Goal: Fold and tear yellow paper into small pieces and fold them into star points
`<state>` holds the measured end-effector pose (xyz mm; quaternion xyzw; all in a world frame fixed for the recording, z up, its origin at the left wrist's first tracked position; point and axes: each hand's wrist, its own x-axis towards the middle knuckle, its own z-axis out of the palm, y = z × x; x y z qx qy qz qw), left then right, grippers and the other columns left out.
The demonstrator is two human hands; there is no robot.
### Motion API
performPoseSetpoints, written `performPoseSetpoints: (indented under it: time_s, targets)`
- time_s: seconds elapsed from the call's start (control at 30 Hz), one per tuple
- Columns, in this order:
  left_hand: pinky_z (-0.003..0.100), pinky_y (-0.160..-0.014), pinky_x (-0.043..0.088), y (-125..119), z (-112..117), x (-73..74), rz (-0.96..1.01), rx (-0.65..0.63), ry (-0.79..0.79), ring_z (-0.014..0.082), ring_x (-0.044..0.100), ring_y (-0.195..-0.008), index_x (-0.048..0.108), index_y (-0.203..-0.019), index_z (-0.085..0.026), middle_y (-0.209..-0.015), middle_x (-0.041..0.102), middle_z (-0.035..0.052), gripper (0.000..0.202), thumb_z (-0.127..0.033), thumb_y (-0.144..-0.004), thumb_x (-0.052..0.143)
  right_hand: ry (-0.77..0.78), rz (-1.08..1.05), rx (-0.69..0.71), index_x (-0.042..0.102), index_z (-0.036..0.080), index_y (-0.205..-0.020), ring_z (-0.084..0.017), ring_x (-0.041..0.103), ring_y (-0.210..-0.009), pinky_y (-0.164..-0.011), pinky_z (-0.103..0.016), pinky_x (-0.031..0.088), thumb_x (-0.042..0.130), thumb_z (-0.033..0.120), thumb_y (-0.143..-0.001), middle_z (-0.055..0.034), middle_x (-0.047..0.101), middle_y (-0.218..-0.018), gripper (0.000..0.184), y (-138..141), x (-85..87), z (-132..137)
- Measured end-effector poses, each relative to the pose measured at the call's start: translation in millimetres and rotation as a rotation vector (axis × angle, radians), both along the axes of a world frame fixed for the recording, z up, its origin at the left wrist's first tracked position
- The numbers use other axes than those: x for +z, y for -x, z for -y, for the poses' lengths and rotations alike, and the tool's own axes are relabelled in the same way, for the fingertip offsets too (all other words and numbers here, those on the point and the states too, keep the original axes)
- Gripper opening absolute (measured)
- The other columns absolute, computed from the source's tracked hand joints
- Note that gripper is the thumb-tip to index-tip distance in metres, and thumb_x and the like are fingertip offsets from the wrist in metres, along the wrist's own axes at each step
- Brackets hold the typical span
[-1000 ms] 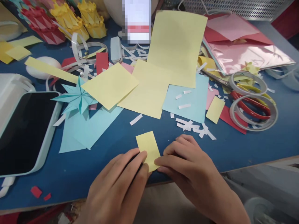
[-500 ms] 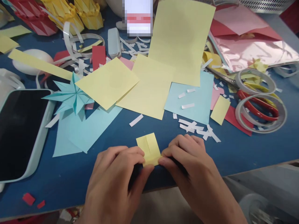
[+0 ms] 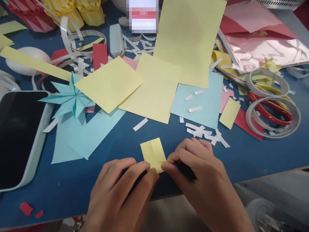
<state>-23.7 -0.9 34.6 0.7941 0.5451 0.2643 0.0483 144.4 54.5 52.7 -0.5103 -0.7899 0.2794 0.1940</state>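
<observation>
A small folded yellow paper (image 3: 154, 152) lies on the blue table (image 3: 241, 154) near its front edge, a crease running up its middle. My left hand (image 3: 120, 193) pinches the paper's lower left corner with curled fingers. My right hand (image 3: 195, 174) pinches its lower right corner, fingers bent and pressed together. Both hands meet at the paper's near edge.
Yellow sheets (image 3: 154, 87) and light blue sheets (image 3: 202, 103) lie behind. A blue origami star (image 3: 70, 98) sits left, beside a phone (image 3: 16, 135). Red-handled scissors (image 3: 267, 108) and tape rolls (image 3: 275, 117) lie right. White paper strips (image 3: 205, 132) are scattered about.
The small yellow paper was flat and longer a second ago; its sides are now folded in, showing a centre seam. Both hands drew closer at its near edge.
</observation>
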Motion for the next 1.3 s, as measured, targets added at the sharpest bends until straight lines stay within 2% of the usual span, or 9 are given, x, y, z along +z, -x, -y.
performPoseSetpoints:
  time_s: [0.13, 0.4, 0.5, 0.6, 0.73, 0.97, 1.1, 1.3]
  targets:
    - [0.036, -0.077, 0.045, 2, 2, -1.5, -0.035, -0.005, -0.005, 0.0191, 0.058, -0.090, 0.066, -0.098, -0.015, -0.093, 0.069, 0.0015, 0.011, -0.010, -0.090, 0.061, -0.007, 0.008, -0.016, 0.057, 0.018, -0.065, -0.012, 0.051, -0.068, -0.071, -0.031, 0.034, 0.066, 0.011, -0.083, 0.0037, 0.057, -0.069, 0.021, 0, 0.3, 0]
    - [0.039, -0.081, 0.045, 10, 10, -4.0, -0.140, -0.141, -0.031, 0.0232, 0.055, -0.096, 0.064, -0.110, -0.008, -0.104, 0.068, 0.0072, 0.021, -0.006, -0.090, 0.058, -0.023, 0.043, -0.004, 0.051, 0.019, -0.065, -0.013, 0.048, -0.065, -0.074, -0.032, 0.031, 0.064, 0.008, -0.080, 0.0050, 0.054, -0.068, 0.023, 1, -0.4, 0]
    - [0.039, -0.079, 0.043, 7, 11, -1.9, -0.182, -0.161, -0.072, 0.0226, 0.055, -0.094, 0.062, -0.112, -0.005, -0.104, 0.067, 0.0090, 0.024, -0.003, -0.093, 0.047, -0.027, 0.041, 0.005, 0.052, 0.019, -0.069, -0.012, 0.046, -0.063, -0.071, -0.032, 0.030, 0.066, 0.009, -0.080, 0.0058, 0.052, -0.066, 0.020, 0, -0.2, -2]
    - [0.038, -0.075, 0.040, 3, 7, 0.1, -0.210, -0.150, -0.126, 0.0199, 0.053, -0.086, 0.062, -0.109, -0.006, -0.098, 0.067, 0.0074, 0.030, -0.003, -0.097, 0.035, -0.016, 0.037, 0.020, 0.054, 0.019, -0.073, -0.012, 0.045, -0.063, -0.070, -0.031, 0.029, 0.066, 0.009, -0.080, 0.0066, 0.051, -0.066, 0.017, 0, -0.2, -4]
    - [0.037, -0.073, 0.038, 2, 2, 1.4, -0.314, -0.231, -0.124, 0.0196, 0.051, -0.085, 0.062, -0.113, -0.009, -0.098, 0.067, 0.0055, 0.031, -0.003, -0.097, 0.036, 0.035, 0.042, 0.033, 0.056, 0.019, -0.074, -0.012, 0.046, -0.065, -0.072, -0.033, 0.027, 0.058, 0.006, -0.084, 0.0063, 0.054, -0.068, 0.017, 0, -0.4, -6]
    - [0.039, -0.074, 0.036, -2, 4, -2.1, -0.306, -0.198, -0.104, 0.0215, 0.051, -0.086, 0.058, -0.121, -0.011, -0.093, 0.067, 0.0046, 0.037, -0.002, -0.096, 0.032, 0.081, 0.069, 0.043, 0.053, 0.019, -0.070, -0.012, 0.044, -0.064, -0.072, -0.035, 0.026, 0.049, 0.008, -0.088, 0.0054, 0.053, -0.066, 0.022, 2, 2.3, -7]
    - [0.038, -0.074, 0.036, 5, 6, -0.7, -0.316, -0.246, -0.065, 0.0219, 0.051, -0.091, 0.058, -0.123, -0.010, -0.098, 0.071, 0.0037, 0.032, -0.006, -0.098, 0.038, 0.074, 0.087, 0.044, 0.052, 0.019, -0.069, -0.013, 0.043, -0.064, -0.073, -0.036, 0.026, 0.050, 0.009, -0.089, 0.0049, 0.053, -0.065, 0.022, 3, 2.4, -6]
    - [0.037, -0.077, 0.038, 19, 17, 3.4, -0.264, -0.224, -0.006, 0.0205, 0.055, -0.097, 0.062, -0.118, -0.017, -0.112, 0.074, -0.0018, 0.033, -0.005, -0.097, 0.040, 0.070, 0.135, 0.060, 0.054, 0.019, -0.070, -0.015, 0.043, -0.065, -0.071, -0.036, 0.025, 0.050, 0.011, -0.091, 0.0038, 0.051, -0.065, 0.023, 3, 2.1, -7]
